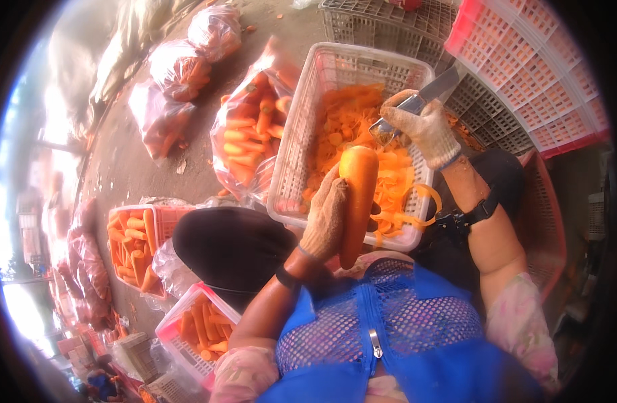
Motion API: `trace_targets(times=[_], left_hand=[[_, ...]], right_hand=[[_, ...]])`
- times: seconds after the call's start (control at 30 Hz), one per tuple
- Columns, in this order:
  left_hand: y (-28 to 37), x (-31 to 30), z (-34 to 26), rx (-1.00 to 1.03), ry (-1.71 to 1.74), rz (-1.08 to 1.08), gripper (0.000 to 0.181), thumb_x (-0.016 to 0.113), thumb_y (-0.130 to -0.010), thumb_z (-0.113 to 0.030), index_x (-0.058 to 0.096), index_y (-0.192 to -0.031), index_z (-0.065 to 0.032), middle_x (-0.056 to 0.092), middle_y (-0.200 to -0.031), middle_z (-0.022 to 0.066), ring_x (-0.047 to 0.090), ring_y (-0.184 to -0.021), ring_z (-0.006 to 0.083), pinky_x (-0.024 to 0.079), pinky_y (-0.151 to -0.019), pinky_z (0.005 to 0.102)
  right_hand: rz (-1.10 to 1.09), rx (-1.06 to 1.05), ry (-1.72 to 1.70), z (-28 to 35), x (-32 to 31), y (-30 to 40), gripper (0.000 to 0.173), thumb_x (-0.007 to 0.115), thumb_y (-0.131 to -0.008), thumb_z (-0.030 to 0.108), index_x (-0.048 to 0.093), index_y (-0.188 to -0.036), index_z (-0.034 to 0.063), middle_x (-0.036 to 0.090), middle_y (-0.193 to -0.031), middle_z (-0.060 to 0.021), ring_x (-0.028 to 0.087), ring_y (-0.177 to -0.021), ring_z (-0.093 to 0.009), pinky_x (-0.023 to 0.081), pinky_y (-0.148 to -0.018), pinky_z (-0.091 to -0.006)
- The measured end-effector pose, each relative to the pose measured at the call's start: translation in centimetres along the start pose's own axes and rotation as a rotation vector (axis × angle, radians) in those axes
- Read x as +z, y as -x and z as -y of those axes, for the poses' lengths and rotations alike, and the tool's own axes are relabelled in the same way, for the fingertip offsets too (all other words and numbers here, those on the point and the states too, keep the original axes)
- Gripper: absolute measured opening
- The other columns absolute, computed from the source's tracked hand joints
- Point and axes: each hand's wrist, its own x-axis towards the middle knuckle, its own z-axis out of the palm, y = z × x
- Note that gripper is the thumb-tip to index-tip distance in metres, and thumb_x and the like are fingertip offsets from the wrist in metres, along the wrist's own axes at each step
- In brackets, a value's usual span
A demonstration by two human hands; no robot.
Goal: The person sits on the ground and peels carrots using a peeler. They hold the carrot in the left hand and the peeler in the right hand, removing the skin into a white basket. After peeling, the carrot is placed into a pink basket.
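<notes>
My left hand [326,216], in a knitted work glove, is closed around a large carrot [359,196] that stands lengthwise over the near end of a plastic crate [292,151]. My right hand [421,123], gloved too, grips a metal peeler [389,126] together with a broad knife-like blade [439,83] that points away to the upper right; whether the two are one tool I cannot tell. The peeler's head is above and right of the carrot, apart from it. Carrot peelings [348,113] and cut carrot ends lie in the crate, and a long peel [429,201] hangs over its right rim.
An open clear bag of carrots [248,136] stands left of the crate, with tied bags [180,70] beyond. Two crates of carrots [134,247] [205,327] are at my left. Stacked crates [535,65] rise at the upper right; a red crate [545,221] is beside my right arm.
</notes>
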Motion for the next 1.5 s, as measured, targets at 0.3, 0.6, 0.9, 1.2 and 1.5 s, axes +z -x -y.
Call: trace_targets(times=[0.3,0.6,0.9,1.2,1.5], left_hand=[[-3.2,-1.8,1.8,-0.137,0.478,-0.145,0.062,0.039,-0.101,-0.062,0.058,-0.114,-0.0053,0.062,-0.086,0.0085,0.063,-0.071,0.0206,0.055,-0.062,0.0346],[0.1,0.7,0.1,0.173,-0.319,-0.031,0.070,0.047,-0.096,-0.065,0.052,-0.128,-0.0029,0.064,-0.087,0.0109,0.064,-0.065,0.0211,0.054,-0.056,0.0313],[-3.1,-1.8,0.6,-0.063,0.454,-0.179,0.068,0.040,-0.098,-0.067,0.060,-0.113,-0.0042,0.065,-0.090,0.0092,0.065,-0.075,0.0209,0.055,-0.062,0.0348],[-0.6,0.0,1.3,-0.074,-0.144,0.037,0.055,0.043,-0.103,-0.054,0.054,-0.119,-0.0030,0.063,-0.090,0.0074,0.062,-0.073,0.0154,0.051,-0.062,0.0294],[-1.5,-1.4,1.0,-0.076,0.250,-0.098,0.064,0.048,-0.098,-0.061,0.056,-0.124,-0.0025,0.067,-0.092,0.0131,0.066,-0.069,0.0213,0.057,-0.063,0.0328]], right_hand=[[0.784,0.074,-0.026,0.2,4.7,9.0,0.020,0.076,-0.086,0.005,0.067,-0.102,-0.0024,0.072,-0.088,-0.0078,0.069,-0.087,-0.012,0.056,-0.078,-0.0262],[-0.093,0.114,0.009,-2.4,-0.3,-2.3,0.016,0.075,-0.086,0.017,0.070,-0.094,0.0045,0.069,-0.075,-0.0049,0.060,-0.052,-0.009,0.046,-0.042,-0.0217],[0.575,0.187,-0.188,0.8,3.9,8.2,0.020,0.080,-0.084,0.011,0.070,-0.097,0.0009,0.072,-0.086,-0.0049,0.065,-0.072,-0.007,0.052,-0.062,-0.0219],[0.183,-0.025,-0.134,-0.7,0.6,0.9,0.018,0.076,-0.087,0.020,0.069,-0.091,0.0040,0.070,-0.074,-0.0058,0.059,-0.051,-0.007,0.046,-0.043,-0.0200],[0.079,0.077,-0.081,-0.4,0.5,2.7,0.021,0.077,-0.087,0.022,0.070,-0.097,0.0047,0.072,-0.078,-0.0063,0.062,-0.057,-0.007,0.047,-0.044,-0.0200]])
